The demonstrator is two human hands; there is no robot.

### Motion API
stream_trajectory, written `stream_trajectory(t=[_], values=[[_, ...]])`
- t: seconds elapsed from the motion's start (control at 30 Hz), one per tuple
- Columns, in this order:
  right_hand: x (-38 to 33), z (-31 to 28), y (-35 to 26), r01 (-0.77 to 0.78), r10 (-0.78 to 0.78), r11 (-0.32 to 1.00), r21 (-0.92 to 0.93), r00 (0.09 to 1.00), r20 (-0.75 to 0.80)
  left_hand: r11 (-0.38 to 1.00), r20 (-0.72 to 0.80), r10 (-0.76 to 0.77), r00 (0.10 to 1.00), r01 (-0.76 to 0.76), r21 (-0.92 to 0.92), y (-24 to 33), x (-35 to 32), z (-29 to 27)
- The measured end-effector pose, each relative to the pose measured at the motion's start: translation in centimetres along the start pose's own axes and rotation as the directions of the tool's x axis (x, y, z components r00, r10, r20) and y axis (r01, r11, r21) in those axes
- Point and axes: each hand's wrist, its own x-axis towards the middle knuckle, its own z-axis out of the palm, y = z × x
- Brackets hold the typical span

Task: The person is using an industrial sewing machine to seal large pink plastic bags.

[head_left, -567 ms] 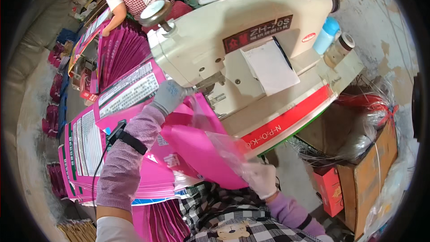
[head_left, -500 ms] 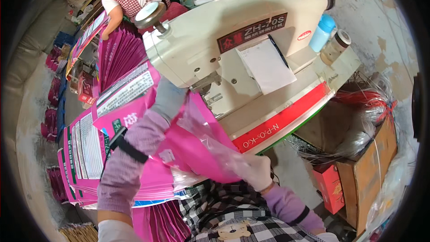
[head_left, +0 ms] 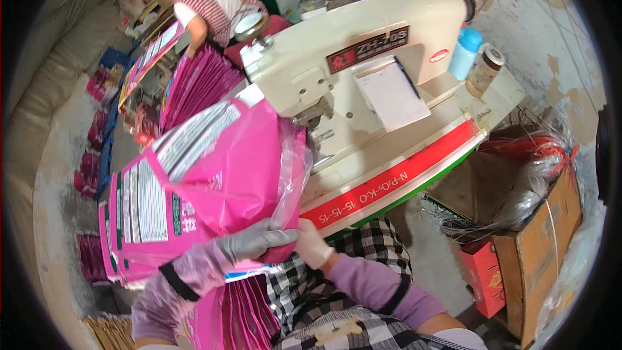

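Observation:
A large pink printed bag (head_left: 214, 175) with a clear plastic liner (head_left: 295, 168) at its mouth is lifted in front of me, beside a cream sewing machine (head_left: 363, 71). My left hand (head_left: 256, 241), in a grey glove, grips the bag's lower edge. My right hand (head_left: 312, 244), in a pale glove, pinches the same edge right next to it. More pink bags (head_left: 123, 246) lie stacked under the lifted one.
The machine stands on a table with a red and green front edge (head_left: 389, 185). A blue bottle (head_left: 465, 52) and a jar (head_left: 484, 70) stand at its right. A cardboard box of strings (head_left: 538, 233) sits on the floor. Another person (head_left: 214, 6) works at the back.
Both hands have pulled the pink bag back from the machine toward me and lifted it, so its printed face now fills the middle left.

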Motion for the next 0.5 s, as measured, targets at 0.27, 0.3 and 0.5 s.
stream_trajectory(t=[0.27,0.3,0.5], values=[[-0.6,-1.3,-5.3,0.024,0.028,0.975,0.219,0.972,-0.231,0.300,0.236,0.539,0.809,-0.446,0.843,6.9,3.1,2.8],[-1.2,-0.9,-5.4,0.068,-0.010,0.974,0.217,0.966,-0.260,-0.449,0.535,0.596,0.598,-0.305,0.840,7.7,3.5,3.1],[-9.8,-0.6,-5.6,0.034,-0.193,0.828,-0.559,0.954,-0.228,-0.485,0.097,-0.231,0.968,-0.201,0.851,4.3,-0.4,4.8]])
